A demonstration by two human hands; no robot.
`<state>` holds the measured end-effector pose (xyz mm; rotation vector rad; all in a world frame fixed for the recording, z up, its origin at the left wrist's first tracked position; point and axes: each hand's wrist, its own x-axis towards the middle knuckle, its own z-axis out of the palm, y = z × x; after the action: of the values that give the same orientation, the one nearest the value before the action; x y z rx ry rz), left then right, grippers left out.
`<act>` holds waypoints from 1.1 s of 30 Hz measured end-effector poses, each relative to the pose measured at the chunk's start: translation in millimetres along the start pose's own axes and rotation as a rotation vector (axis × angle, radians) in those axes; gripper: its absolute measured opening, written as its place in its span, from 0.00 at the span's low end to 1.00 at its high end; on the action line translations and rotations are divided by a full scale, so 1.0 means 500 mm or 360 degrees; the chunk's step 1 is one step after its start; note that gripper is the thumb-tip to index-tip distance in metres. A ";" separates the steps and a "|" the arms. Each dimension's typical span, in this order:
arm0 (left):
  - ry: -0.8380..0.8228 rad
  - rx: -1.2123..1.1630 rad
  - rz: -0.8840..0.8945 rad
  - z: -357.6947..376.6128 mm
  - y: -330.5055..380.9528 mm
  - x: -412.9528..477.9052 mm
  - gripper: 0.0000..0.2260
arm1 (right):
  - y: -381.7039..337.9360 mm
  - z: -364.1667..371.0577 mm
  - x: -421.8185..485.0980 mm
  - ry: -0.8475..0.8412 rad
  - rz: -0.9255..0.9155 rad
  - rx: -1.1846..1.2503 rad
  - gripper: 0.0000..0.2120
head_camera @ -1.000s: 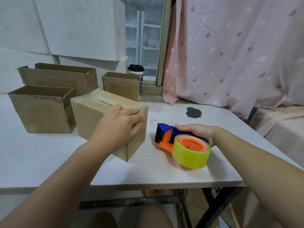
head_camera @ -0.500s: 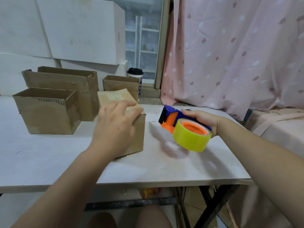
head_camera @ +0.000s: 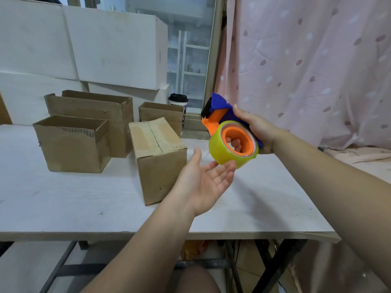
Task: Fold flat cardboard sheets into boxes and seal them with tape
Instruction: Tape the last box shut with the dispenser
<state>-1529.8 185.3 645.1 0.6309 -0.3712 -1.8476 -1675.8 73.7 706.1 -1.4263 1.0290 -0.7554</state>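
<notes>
The right hand (head_camera: 254, 127) is wrapped round the handle of the tape dispenser (head_camera: 220, 115) and holds it in the air, its fingers showing through the orange hub. The left hand (head_camera: 203, 182) lies loose and palm-up just beneath, fingertips at the lower rim of the tape roll (head_camera: 218, 154); whether they actually touch it cannot be told. The dispenser looks light and rigid: hard blue and orange plastic, with a dark cutter end pointing away from the right hand. It is best taken by the handle, well behind that toothed edge. The roll is a fat yellowish ring of glossy film, slick on its outer face and sticky only where the end peels free, so picking out that end will likely take a fingernail rather than a flat palm. Just left of the left hand, beyond its thumb, the closed box (head_camera: 157, 157) stands on the white table (head_camera: 63, 197). It is matte brown corrugated card, stiff along its creases but easily dented on the panels, its top flaps meeting in a seam flanked by paler bands that may be tape. It should be light enough to slide under a pushing dispenser, so a steadying palm on the top or near the corner seems wise. Farther left of that hand stand three open boxes (head_camera: 72, 144) of the same rough card — one with a torn, ragged rim.
</notes>
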 end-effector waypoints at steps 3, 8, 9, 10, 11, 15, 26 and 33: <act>0.0091 -0.0033 0.0070 0.008 0.025 -0.003 0.28 | -0.009 0.020 -0.009 0.0066 -0.0178 -0.0102 0.29; 0.0083 -0.0008 0.0165 0.007 0.053 -0.013 0.25 | -0.022 0.039 -0.011 0.0160 -0.0542 -0.0222 0.24; 0.0079 0.0001 0.0181 0.007 0.056 -0.014 0.23 | -0.025 0.040 -0.013 0.0156 -0.0583 -0.0220 0.24; 0.0079 0.0009 0.0189 0.006 0.058 -0.014 0.21 | -0.028 0.039 -0.014 0.0137 -0.0619 -0.0220 0.24; 0.0070 0.0016 0.0186 0.007 0.060 -0.015 0.16 | -0.032 0.040 -0.018 0.0111 -0.0652 -0.0238 0.24; 0.0128 0.0124 0.0208 0.002 0.068 -0.018 0.05 | -0.038 0.048 -0.029 0.0043 -0.0794 -0.0506 0.18; 0.0393 0.1290 0.0988 -0.012 0.084 -0.054 0.13 | -0.089 0.094 -0.079 -0.0017 -0.1115 -0.0865 0.22; 0.0609 0.1425 0.1194 -0.057 0.141 -0.069 0.18 | -0.087 0.153 -0.062 -0.0010 -0.1207 -0.1147 0.23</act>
<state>-1449.7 193.7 668.1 1.2139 -1.0295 -0.7562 -1612.5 131.7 742.6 -2.5123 0.7639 -0.9501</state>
